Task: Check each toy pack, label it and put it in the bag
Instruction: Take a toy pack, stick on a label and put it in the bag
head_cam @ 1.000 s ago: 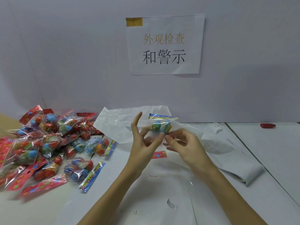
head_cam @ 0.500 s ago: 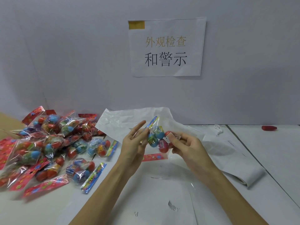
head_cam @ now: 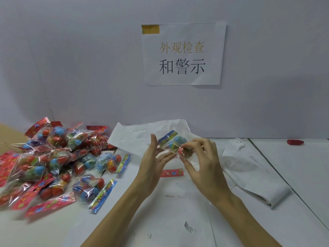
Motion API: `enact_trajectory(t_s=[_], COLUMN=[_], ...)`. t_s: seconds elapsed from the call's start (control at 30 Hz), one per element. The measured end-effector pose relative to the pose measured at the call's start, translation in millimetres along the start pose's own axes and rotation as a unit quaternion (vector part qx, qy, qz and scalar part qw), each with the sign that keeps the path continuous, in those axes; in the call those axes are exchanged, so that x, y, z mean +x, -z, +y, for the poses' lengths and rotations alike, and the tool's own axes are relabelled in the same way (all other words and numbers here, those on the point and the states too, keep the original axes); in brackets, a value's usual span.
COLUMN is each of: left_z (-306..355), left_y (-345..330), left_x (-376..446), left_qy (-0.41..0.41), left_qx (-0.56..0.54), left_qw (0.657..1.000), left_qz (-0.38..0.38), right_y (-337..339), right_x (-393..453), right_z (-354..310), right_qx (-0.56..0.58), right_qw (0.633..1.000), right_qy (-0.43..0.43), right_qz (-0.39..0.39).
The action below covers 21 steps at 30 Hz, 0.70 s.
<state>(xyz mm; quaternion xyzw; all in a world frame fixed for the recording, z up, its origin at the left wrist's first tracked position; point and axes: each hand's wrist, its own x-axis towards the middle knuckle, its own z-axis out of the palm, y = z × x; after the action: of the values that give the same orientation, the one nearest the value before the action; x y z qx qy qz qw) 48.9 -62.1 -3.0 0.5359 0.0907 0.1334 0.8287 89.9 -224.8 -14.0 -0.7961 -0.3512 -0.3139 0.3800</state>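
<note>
The person is holding one toy pack (head_cam: 173, 142) up above the table (head_cam: 293, 175), in front of the chest, between both hands. The right hand (head_cam: 200, 164) is pinching the pack with the thumb and the curled fingertips, at the side where a red piece is showing through the clear wrapper. The left hand (head_cam: 153, 164) is standing just beside the pack with its fingers straight and a little spread, the palm facing to the right; whether these fingers are touching the wrapper I cannot tell, because this part is blurred. The pack is tilting, with its blue printed strip pointing up and to the left.

On the left part of the table a big pile of packs (head_cam: 49, 157) is lying, clear wrappers with red and blue round toys inside and red or blue paper strips. One pack with a blue strip (head_cam: 92, 191) is lying at the near edge of the pile. A small red strip (head_cam: 171, 172) is lying flat on the table under the hands. Behind the hands a white bag (head_cam: 135, 138) is lying crumpled, near the wall. On the wall a paper sign (head_cam: 183, 54) with Chinese writing is hanging. Far to the right, a small red thing (head_cam: 294, 142) is lying on the table.
</note>
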Motion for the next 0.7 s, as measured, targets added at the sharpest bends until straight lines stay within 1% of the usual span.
enact_trajectory(t_s=[0.03,0.07,0.1,0.17,0.2,0.23,0.3,0.4,0.53,0.6,0.63,0.67,0.7], left_z=[-1.3,-2.5,-4.0,-6.1,-6.3,-6.4,-5.3,-2.5,-5.1,-5.7,-5.5,-4.5,-3.0], left_y=[1.0,1.7,2.7,7.0,8.9,11.0,13.3,11.6,11.1,8.9,8.8,10.3,11.4], left_x=[0.5,0.2,0.3,2.0,3.3,4.9,6.6,5.0,3.4,3.1,4.0,5.1,6.5], left_qy=[-0.002,-0.022,-0.047,-0.082,-0.089,-0.096,-0.103,-0.103,-0.13,-0.143,-0.145,-0.142,-0.138], left_qx=[-0.028,-0.03,-0.024,-0.013,-0.013,-0.008,0.001,0.001,0.039,0.053,0.054,0.051,0.046], left_qw=[0.999,0.999,0.998,0.996,0.996,0.995,0.994,0.994,0.991,0.988,0.987,0.988,0.988], left_qz=[-0.025,-0.031,-0.026,-0.017,-0.019,-0.026,-0.033,-0.026,0.02,0.034,0.039,0.042,0.044], right_y=[-0.3,-1.0,-1.6,-1.7,-2.3,-2.8,-2.8,-4.0,4.7,14.6,22.8,35.3,52.3], right_x=[-0.8,-1.8,-2.9,-4.1,-3.8,-3.1,-1.1,2.9,7.9,13.8,18.8,24.0,29.7], right_z=[1.8,3.1,3.5,0.8,-0.4,-1.6,-3.4,-0.9,-4.4,-3.7,-1.5,3.5,10.5], right_qx=[-0.04,-0.055,-0.042,0.056,0.12,0.182,0.272,0.301,0.361,0.421,0.466,0.521,0.597], right_qw=[0.999,0.998,0.997,0.989,0.982,0.971,0.94,0.913,0.864,0.819,0.785,0.745,0.692], right_qy=[0.019,0.021,0.009,-0.046,-0.079,-0.116,-0.188,-0.256,-0.322,-0.355,-0.374,-0.39,-0.39], right_qz=[-0.011,-0.035,-0.071,-0.13,-0.126,-0.105,-0.082,-0.103,-0.139,-0.164,-0.164,-0.145,-0.109])
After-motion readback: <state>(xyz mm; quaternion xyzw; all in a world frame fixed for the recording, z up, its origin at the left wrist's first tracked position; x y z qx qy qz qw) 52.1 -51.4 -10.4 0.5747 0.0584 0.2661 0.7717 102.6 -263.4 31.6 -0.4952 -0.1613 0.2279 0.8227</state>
